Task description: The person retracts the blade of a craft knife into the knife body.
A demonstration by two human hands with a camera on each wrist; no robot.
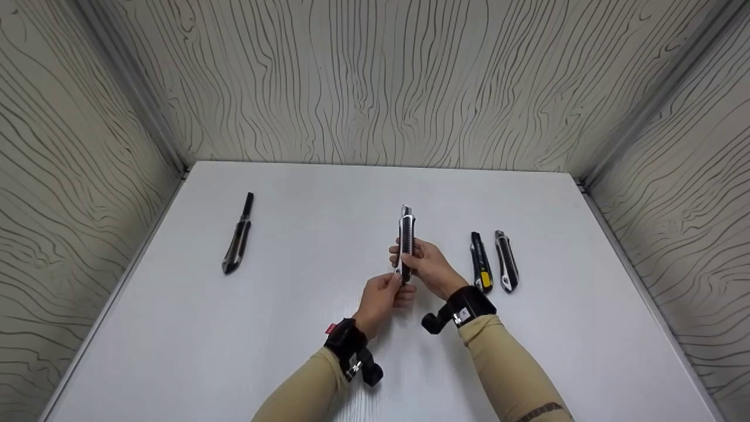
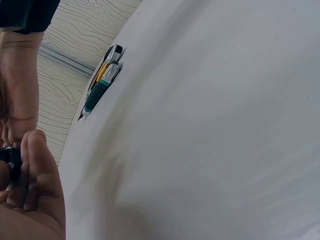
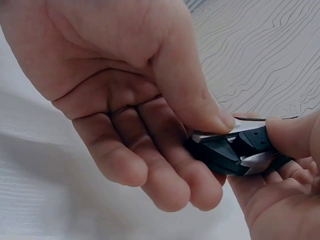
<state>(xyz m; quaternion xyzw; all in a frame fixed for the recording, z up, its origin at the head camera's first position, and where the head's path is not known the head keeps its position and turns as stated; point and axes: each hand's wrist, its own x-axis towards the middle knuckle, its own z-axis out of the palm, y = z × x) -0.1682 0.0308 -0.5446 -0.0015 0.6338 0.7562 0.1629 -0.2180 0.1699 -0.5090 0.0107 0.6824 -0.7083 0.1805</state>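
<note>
Your forearms extend forward from the near edge and converge near the centre of the white tabletop [image 1: 304, 363]. Your left hand [image 1: 379, 298] is the nearer of the two; its thumb and fingers pinch the rear end of a utility knife [image 1: 406, 237]. Your right hand [image 1: 432, 266] sits just ahead, thumb laid along the handle and fingers curled round the body — both hands grasp the same tool. The knife is above the tabletop, its silvery tip pointing away from you.

The handle is long and straight, with bright silver edges and a dark, ribbed centre strip. At the rear, the right wrist view shows a faceted dark end cap; your left thumb presses on its silver side. The left wrist view crops the tool to a dark rounded end, so the grip there is hard to verify.

To your right lie a black cutter [image 1: 479, 258] with a yellow section and, just beside it, a silver-and-black cutter [image 1: 507, 262]. Well apart on your left lies a slim dark knife [image 1: 238, 235] with a narrow black front section. Tan sleeves [image 1: 515, 372] cover your forearms; black wristbands [image 1: 472, 302] encircle both wrists. The back wall [image 1: 375, 82] carries a wavy wood-grain pattern.
</note>
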